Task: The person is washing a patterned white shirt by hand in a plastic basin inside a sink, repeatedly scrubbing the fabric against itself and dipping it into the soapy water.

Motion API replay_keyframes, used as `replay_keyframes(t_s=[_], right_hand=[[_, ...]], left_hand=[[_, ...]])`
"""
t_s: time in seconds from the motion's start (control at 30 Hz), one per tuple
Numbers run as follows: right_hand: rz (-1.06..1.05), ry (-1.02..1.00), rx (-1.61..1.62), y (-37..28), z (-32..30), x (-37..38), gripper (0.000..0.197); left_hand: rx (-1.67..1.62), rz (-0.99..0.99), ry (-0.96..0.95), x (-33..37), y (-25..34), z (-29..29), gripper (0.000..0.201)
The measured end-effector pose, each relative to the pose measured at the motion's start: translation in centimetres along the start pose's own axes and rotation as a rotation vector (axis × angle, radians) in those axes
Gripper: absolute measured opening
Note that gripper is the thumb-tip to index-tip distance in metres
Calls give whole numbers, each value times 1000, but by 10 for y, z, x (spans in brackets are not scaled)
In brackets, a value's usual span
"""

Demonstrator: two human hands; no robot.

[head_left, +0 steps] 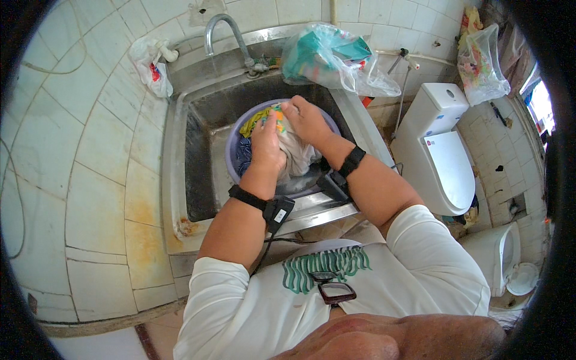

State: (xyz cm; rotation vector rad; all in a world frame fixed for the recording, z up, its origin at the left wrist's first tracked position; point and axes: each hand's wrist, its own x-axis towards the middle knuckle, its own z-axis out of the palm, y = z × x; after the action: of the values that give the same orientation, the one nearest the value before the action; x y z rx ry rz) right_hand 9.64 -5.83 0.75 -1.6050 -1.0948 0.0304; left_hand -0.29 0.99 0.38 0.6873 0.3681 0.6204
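Both hands are over a purple basin [230, 157] that stands in a steel sink. My left hand [266, 146] is closed on a wet white cloth [297, 155] with a patch of orange, green and yellow print. From the other side my right hand [307, 122] grips the same cloth, close to the left one. The cloth hangs from the fingers into the basin. Beside it lie a yellow-green cloth [251, 124] and a dark blue patterned cloth [243, 155]. Cloudy water [298, 182] shows at the near side of the basin. Some fingertips are hidden in the folds.
A curved faucet [227, 23] rises behind the sink [172, 198]. Clear plastic bags [327, 57] with green contents rest on the sink's back right corner. Another bag [151, 66] hangs at the left wall. To the right stand a toilet [447, 162] and a white bin [495, 252].
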Motion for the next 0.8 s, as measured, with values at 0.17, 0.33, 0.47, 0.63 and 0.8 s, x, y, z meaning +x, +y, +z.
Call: replay_keyframes(t_s=[0.17, 0.33, 0.47, 0.63, 0.8], right_hand=[[-145, -227, -137, -44, 2, -15, 32], [-10, -123, -279, -39, 3, -10, 32], [41, -28, -268, -19, 7, -4, 31], [9, -96, -235, -26, 7, -9, 30], [-159, -195, -293, -47, 5, -19, 30]], left_hand=[[-127, -101, 1, 12, 0, -21, 36], [-103, -244, -54, 4, -3, -5, 41], [-116, -325, -76, 17, -12, -14, 41], [-82, -240, -24, 16, -13, -20, 38], [-163, -275, -165, 5, -4, -20, 37]])
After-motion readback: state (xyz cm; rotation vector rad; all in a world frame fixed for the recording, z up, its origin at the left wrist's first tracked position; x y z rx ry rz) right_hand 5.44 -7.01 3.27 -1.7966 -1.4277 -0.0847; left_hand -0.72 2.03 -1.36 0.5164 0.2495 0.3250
